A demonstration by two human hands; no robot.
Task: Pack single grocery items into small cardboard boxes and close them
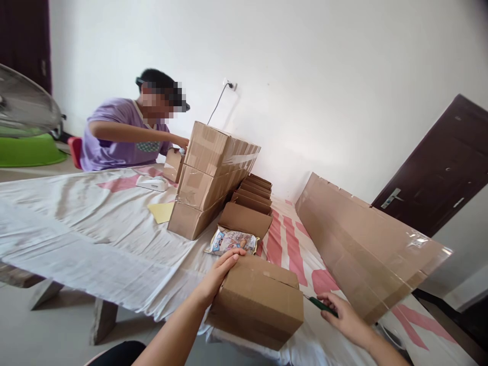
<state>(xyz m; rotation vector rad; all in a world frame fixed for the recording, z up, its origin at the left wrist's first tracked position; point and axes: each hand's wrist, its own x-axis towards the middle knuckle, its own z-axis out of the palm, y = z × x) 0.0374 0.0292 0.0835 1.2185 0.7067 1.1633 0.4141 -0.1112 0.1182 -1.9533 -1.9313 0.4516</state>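
A closed cardboard box [259, 300] sits at the near edge of the cloth-covered table. My left hand [224, 269] grips its far left corner, fingers over the top edge. Just right of the box, my right hand [337, 312] is closed around a green-handled knife [322, 305], whose thin tip points toward the box's right side. Behind the box lies a printed plastic packet [234, 241], in front of an open cardboard box [244, 219]. How the packet sits against that open box is partly hidden.
Stacked, taped cartons [208, 188] stand left of a row of open boxes [253, 193]. A large cardboard sheet [362, 234] leans at right. Across the table [95, 239] sits a person [114, 127] handling a small box [173, 165]. Yellow paper [160, 212] and a white object [151, 183] lie nearby.
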